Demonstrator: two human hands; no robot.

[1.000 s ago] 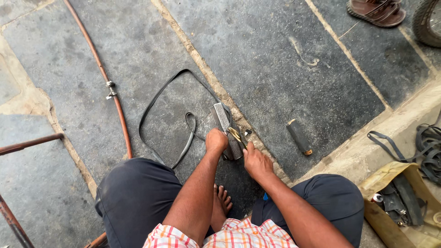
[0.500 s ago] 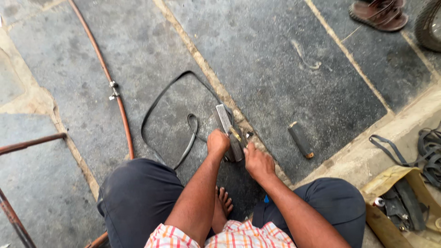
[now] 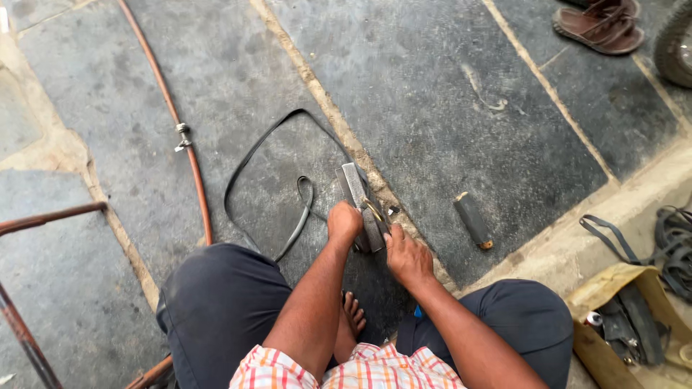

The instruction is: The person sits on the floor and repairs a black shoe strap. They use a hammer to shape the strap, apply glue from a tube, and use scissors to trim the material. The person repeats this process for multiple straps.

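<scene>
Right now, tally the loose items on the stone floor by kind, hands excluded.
Black rubber tube: 1
Grey flat block: 1
Dark cylinder: 1
Brown sandal: 1
Orange hose: 1
Total: 5

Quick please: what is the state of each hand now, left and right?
Left hand: closed in a fist, pressing on the grey flat metal bar.
Right hand: fingers curled at the bar's near end; grip cannot be told.

hidden: flat file [image 3: 355, 189] lower end under hands | cut off: tyre [image 3: 677, 43]
</scene>
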